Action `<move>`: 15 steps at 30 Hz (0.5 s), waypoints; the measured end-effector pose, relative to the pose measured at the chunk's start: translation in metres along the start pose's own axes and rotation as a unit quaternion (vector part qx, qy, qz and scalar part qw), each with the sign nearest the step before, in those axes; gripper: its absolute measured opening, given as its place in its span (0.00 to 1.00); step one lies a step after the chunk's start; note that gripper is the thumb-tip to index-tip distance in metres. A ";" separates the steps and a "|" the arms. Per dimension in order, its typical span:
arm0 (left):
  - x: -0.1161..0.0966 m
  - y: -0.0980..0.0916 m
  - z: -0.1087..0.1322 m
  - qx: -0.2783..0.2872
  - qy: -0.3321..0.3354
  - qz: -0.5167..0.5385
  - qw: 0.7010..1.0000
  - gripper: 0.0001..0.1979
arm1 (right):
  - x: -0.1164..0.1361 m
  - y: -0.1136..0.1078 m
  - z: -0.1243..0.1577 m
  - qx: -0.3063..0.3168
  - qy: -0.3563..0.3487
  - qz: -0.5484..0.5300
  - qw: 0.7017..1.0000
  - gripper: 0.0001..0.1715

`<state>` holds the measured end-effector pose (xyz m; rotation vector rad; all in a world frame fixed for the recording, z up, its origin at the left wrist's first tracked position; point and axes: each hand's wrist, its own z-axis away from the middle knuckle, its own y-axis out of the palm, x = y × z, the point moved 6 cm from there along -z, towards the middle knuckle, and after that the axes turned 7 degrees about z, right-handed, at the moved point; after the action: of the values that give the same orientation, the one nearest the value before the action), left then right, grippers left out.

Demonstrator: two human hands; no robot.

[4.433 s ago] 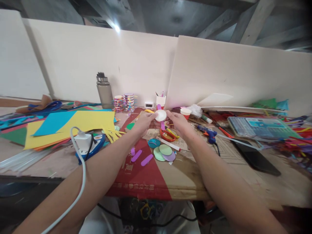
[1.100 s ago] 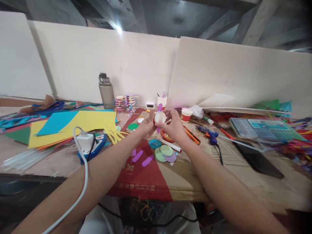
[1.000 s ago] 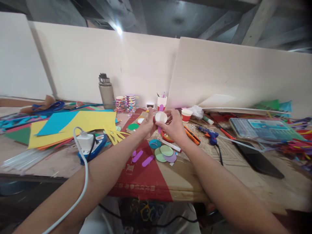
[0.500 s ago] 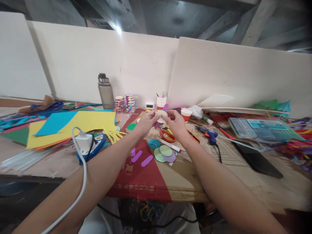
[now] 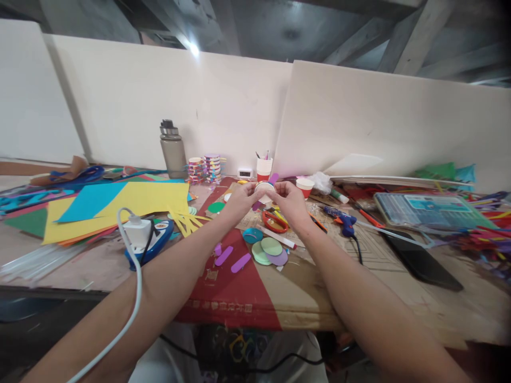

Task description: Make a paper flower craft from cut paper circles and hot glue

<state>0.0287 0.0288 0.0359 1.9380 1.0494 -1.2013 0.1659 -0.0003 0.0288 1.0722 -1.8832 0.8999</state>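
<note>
Above the middle of the cardboard, a small round white piece (image 5: 265, 188) is pinched between both hands, with purple paper strips (image 5: 273, 178) sticking out at its upper right and lower left. My left hand (image 5: 241, 199) is closed on its left edge. On the opposite edge, my right hand (image 5: 292, 200) grips it with thumb and fingers. Below the hands are scissors with orange handles (image 5: 275, 222) and a white marker (image 5: 278, 236). Pale green paper discs (image 5: 272, 246), a lilac disc (image 5: 279, 258) and loose purple strips (image 5: 241, 263) lie closer to me.
A blue glue gun (image 5: 346, 220), a black phone (image 5: 423, 261) and a clear plastic case (image 5: 431, 209) are on the right. Coloured sheets (image 5: 151, 205) and a blue power strip (image 5: 163, 235) occupy the left. Behind stand a bottle (image 5: 173, 154), stacked discs (image 5: 213, 167) and paper cups (image 5: 305, 186).
The round piece has tilted slightly in my fingers, and its upper purple strip sits a little further right and lower. Both hands keep hold of it; the table things have not moved.
</note>
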 end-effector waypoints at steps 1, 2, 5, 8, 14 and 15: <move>0.000 -0.002 0.000 -0.015 0.001 -0.004 1.000 0.15 | 0.001 -0.001 0.000 -0.003 0.001 -0.001 1.000 0.17; 0.000 -0.005 0.001 -0.030 0.000 -0.012 0.999 0.14 | 0.001 -0.001 0.000 -0.004 0.002 -0.001 1.000 0.17; -0.003 -0.009 0.003 -0.060 -0.005 -0.041 0.997 0.13 | 0.001 0.003 0.000 0.015 0.003 0.013 1.000 0.18; -0.006 -0.007 0.004 -0.061 -0.006 -0.066 0.996 0.14 | -0.003 0.007 0.000 0.035 0.000 0.038 0.999 0.15; -0.004 -0.004 0.006 -0.055 -0.017 -0.057 0.997 0.17 | -0.008 0.004 -0.004 0.030 0.002 0.074 0.997 0.11; -0.001 -0.004 0.005 -0.047 -0.026 -0.042 0.998 0.18 | -0.008 0.004 -0.005 0.036 0.003 0.070 0.997 0.11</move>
<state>0.0226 0.0259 0.0348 1.7980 1.1498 -1.2182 0.1664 0.0082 0.0228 0.9889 -1.9528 1.0555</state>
